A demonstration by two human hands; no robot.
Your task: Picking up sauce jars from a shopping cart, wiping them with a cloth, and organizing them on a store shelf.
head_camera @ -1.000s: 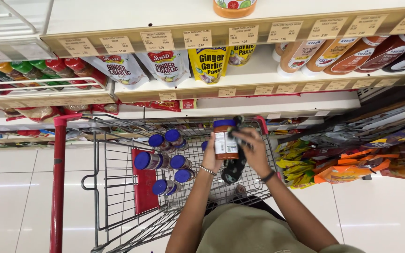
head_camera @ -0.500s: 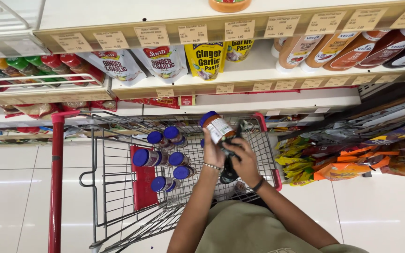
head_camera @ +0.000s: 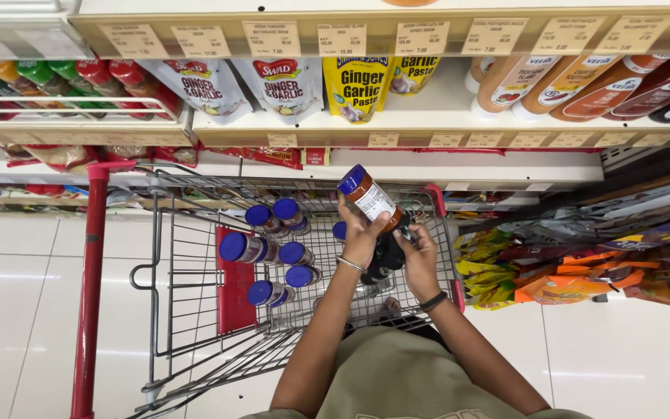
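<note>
Left hand [head_camera: 362, 237] grasping a tilted blue-capped jar [head_camera: 369, 197] above the cart [head_camera: 195, 256]; right hand [head_camera: 419, 260] gripping a black object [head_camera: 388, 252].

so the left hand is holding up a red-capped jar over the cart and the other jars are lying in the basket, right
Not quite: the cap is blue, not red. The head view shows the left hand holding up a blue-capped jar over the cart, with the other jars, also blue-capped, lying in the basket.

Olive top, bangle, dark wristband
</note>
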